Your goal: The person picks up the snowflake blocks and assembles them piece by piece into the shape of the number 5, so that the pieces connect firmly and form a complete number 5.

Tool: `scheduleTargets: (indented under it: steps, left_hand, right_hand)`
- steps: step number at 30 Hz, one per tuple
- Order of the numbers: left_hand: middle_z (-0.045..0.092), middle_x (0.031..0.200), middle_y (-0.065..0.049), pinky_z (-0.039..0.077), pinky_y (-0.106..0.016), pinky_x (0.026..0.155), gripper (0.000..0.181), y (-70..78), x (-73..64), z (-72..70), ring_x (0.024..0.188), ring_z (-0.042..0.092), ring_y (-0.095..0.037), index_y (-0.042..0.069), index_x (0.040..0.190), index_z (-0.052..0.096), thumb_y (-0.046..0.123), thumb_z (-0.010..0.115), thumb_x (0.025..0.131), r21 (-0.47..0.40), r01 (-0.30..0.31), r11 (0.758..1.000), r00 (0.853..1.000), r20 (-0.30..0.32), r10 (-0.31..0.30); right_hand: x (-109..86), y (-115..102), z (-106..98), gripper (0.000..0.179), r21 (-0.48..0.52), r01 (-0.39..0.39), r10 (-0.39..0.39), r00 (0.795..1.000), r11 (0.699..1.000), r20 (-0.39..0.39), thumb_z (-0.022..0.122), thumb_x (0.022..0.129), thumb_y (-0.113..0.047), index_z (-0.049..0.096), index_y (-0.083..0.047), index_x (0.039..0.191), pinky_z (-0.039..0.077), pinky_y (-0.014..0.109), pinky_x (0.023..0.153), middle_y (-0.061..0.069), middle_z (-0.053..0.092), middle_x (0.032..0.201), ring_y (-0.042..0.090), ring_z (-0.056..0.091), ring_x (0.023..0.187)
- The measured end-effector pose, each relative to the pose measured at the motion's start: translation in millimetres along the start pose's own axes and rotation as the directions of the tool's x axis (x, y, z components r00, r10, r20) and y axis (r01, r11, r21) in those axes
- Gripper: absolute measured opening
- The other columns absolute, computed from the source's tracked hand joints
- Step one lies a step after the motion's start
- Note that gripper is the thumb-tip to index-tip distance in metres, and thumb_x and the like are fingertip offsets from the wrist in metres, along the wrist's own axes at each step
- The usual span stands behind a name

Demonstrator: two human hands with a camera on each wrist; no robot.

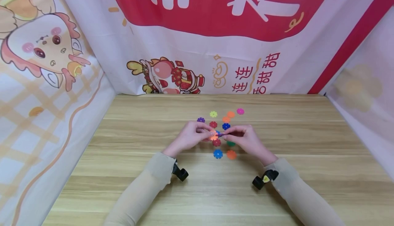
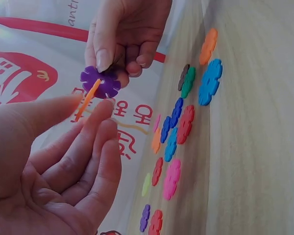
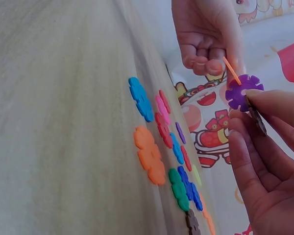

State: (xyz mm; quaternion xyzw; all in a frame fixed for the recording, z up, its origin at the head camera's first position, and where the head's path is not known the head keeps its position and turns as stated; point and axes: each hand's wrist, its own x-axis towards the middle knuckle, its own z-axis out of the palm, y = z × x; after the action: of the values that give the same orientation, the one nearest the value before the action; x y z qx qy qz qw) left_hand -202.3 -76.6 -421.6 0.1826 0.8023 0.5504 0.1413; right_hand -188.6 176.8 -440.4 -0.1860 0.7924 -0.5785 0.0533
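Both hands meet above the wooden table, among flat notched flower-shaped discs. My left hand [image 1: 191, 136] pinches an orange disc [image 1: 213, 136] between thumb and fingers. The left wrist view shows that orange disc edge-on, meeting a purple disc [image 2: 108, 87] at an angle, apparently slotted into it. With thumb and fingers my right hand [image 1: 247, 139] pinches the purple disc's side. In the right wrist view a dark brown disc [image 3: 257, 118] is also at the right fingertips, edge-on against the purple one. How deep the joints go is hidden by the fingers.
Loose discs lie around and below the hands: blue [image 1: 218, 154], orange [image 1: 231, 154], green [image 1: 231, 143], red [image 1: 213, 124], dark blue [image 1: 226, 126], purple [image 1: 201, 120], yellow-green [image 1: 213, 114] and magenta [image 1: 240, 111]. Printed cloth [image 1: 184, 51] hangs behind the table [image 1: 215, 191] and along both sides.
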Motion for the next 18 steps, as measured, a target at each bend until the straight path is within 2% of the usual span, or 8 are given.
scheduleTargets:
  steps: [4, 9, 12, 18]
  left_hand:
    - [0.075, 0.094, -0.005, 0.056, -0.051, 0.087, 0.031, -1.2, -1.3, -4.7, 0.088, 0.073, -0.026, 0.006, 0.118, 0.073, 0.031, 0.069, 0.1, -0.013, -0.001, 1.0, 1.0, 0.002, 0.001]
    - [0.073, 0.099, -0.001, 0.055, -0.04, 0.084, 0.034, -6.0, -0.1, -9.4, 0.093, 0.069, -0.021, 0.011, 0.117, 0.075, 0.039, 0.069, 0.099, 0.085, 0.003, 0.996, 0.998, -0.062, 0.003]
    - [0.072, 0.102, 0.002, 0.054, -0.034, 0.082, 0.03, -10.2, 2.5, -11.4, 0.093, 0.066, -0.016, 0.011, 0.116, 0.075, 0.033, 0.073, 0.096, 0.132, 0.006, 0.991, 0.997, -0.073, 0.003]
    - [0.071, 0.102, 0.0, 0.055, -0.031, 0.083, 0.032, -19.1, 8.5, -13.5, 0.093, 0.065, -0.015, 0.005, 0.12, 0.073, 0.018, 0.08, 0.091, 0.201, 0.005, 0.98, 0.999, -0.034, 0.001]
  right_hand:
    - [0.3, 1, -4, 0.016, 0.021, -0.029, 0.03, 0.999, 0.999, -0.019, 0.078, 0.093, -0.02, 0.079, -0.009, 0.104, 0.058, 0.04, 0.08, 0.006, 0.075, 0.103, 0.032, 0.069, 0.092]
    - [-1.1, 0, -11, 0.019, 0.015, -0.082, 0.083, 0.996, 0.997, -0.04, 0.079, 0.092, -0.029, 0.079, -0.015, 0.106, 0.057, 0.047, 0.083, 0.004, 0.074, 0.106, 0.029, 0.069, 0.095]
    - [-1.8, -1, -14, 0.021, 0.018, -0.107, 0.108, 0.993, 0.994, -0.041, 0.08, 0.091, -0.031, 0.079, -0.016, 0.105, 0.057, 0.052, 0.082, 0.004, 0.074, 0.105, 0.036, 0.068, 0.095]
    - [-1.7, -3, -17, 0.022, 0.046, -0.11, 0.112, 0.993, 0.993, -0.047, 0.081, 0.09, -0.029, 0.079, -0.013, 0.105, 0.058, 0.053, 0.078, 0.007, 0.075, 0.102, 0.047, 0.066, 0.093]
